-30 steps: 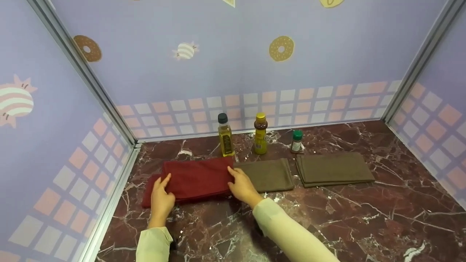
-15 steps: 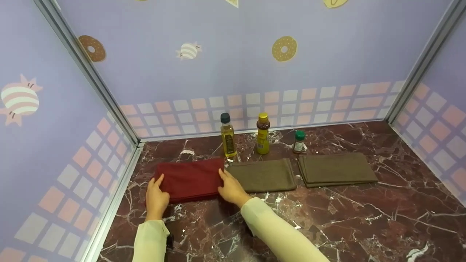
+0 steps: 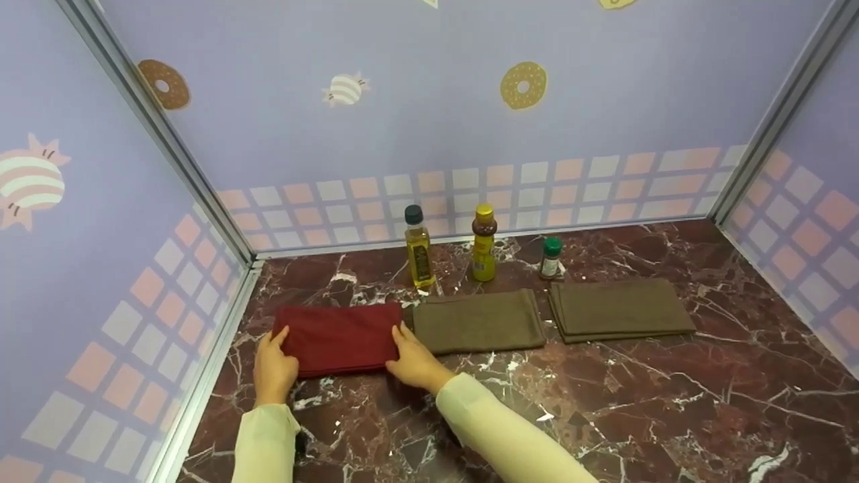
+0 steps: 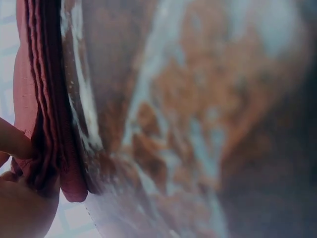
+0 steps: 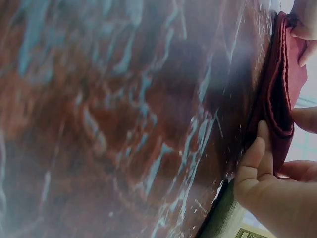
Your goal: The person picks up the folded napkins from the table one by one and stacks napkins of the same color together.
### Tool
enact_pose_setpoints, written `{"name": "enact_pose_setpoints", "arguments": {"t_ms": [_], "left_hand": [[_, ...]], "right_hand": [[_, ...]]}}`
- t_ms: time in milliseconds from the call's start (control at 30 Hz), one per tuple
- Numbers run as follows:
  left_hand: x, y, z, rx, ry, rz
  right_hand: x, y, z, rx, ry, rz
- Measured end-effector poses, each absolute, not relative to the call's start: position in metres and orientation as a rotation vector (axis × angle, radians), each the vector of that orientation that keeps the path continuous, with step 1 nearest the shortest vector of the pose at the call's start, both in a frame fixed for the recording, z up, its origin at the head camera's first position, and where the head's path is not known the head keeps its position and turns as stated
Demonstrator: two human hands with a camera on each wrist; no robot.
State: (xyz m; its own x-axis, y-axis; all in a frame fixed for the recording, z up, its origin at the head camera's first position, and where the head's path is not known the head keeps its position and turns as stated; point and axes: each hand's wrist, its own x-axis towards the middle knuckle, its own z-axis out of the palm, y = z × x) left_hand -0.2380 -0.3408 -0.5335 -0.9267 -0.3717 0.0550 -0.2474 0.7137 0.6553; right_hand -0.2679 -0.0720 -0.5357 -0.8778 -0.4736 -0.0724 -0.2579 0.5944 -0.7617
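Right at the near side, your left hand [image 3: 275, 369] has its thumb and fingers closed round the left end of the folded red cloth [image 3: 342, 339], and your right hand [image 3: 416, 359] pinches the right end, neither spread wide. The cloth lies lengthwise between them over the marble tabletop [image 3: 570, 402], left of the middle olive cloth [image 3: 480, 322]; whether its underside is fully down is hard to judge, as the wrist views are blurred and tight. The likeliest trouble is in the layers: at your right hand the fold gapes, so an uneven pinch or a pull from one side could slide the layers apart and skew the edges. Drifting right could also ruck the middle cloth, since your right fingers are just beside it; the right olive cloth [image 3: 621, 308] is well apart from them. Behind stand the dark-capped bottle [image 3: 419, 255], the yellow-capped bottle [image 3: 483, 245] and the green-capped jar [image 3: 550, 258], all upright; a forward shove of the cloth might knock the first. Each carries a label, dark, yellow and pale in turn, but you can't read a brand or a word on any. The back wall [image 3: 416, 127] bears printed sweets and doughnuts, with no legible writing.
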Motion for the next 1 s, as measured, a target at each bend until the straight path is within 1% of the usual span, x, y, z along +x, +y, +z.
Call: {"name": "enact_pose_setpoints", "arguments": {"t_ms": [267, 700, 833, 1000], "left_hand": [[-0.242, -0.338, -0.533, 0.544, -2.75, -0.936], [-0.239, -0.339, -0.537, 0.613, -2.841, -0.806], [-0.239, -0.34, -0.537, 0.632, -2.88, -0.815], [-0.242, -0.332, -0.536, 0.614, -2.827, -0.756]], "right_hand": [[-0.266, -0.067, -0.536, -0.679, 2.631, -1.091], [-0.255, -0.062, -0.539, -0.772, 2.711, -0.902], [-0.256, -0.057, -0.538, -0.748, 2.722, -0.945], [-0.264, -0.039, -0.54, -0.67, 2.781, -1.137]]}}
